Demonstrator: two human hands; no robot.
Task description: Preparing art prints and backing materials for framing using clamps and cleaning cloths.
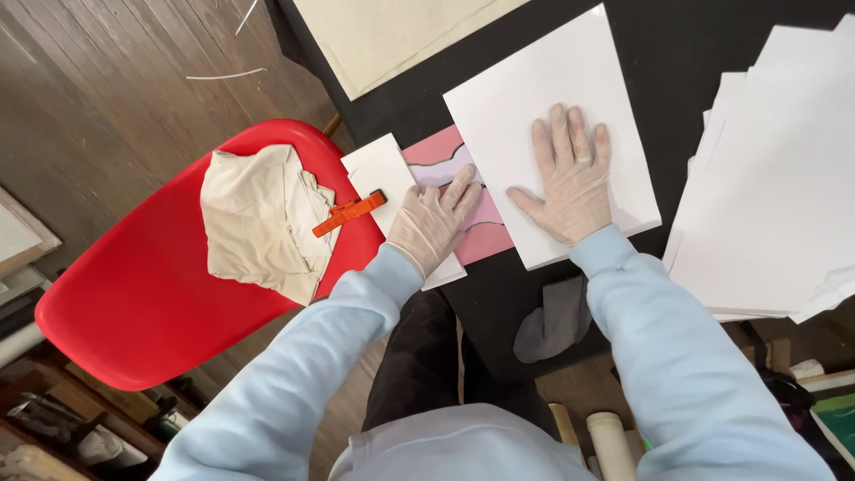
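Head view: gloved right hand [570, 183] flat, pinning white sheet [552, 125]; gloved left hand [434, 221], fingers extended, grasping nothing, presses pink wavy-striped print [445, 160]. Aligning step, I judge; careful sliding needed.

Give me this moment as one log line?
left hand: flat on pink picture | right hand: flat on white sheet | nearby: orange knife, red chair

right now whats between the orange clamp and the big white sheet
In the head view, between the orange clamp and the big white sheet lie a small white card, the pink and lilac print and the gloved left hand.
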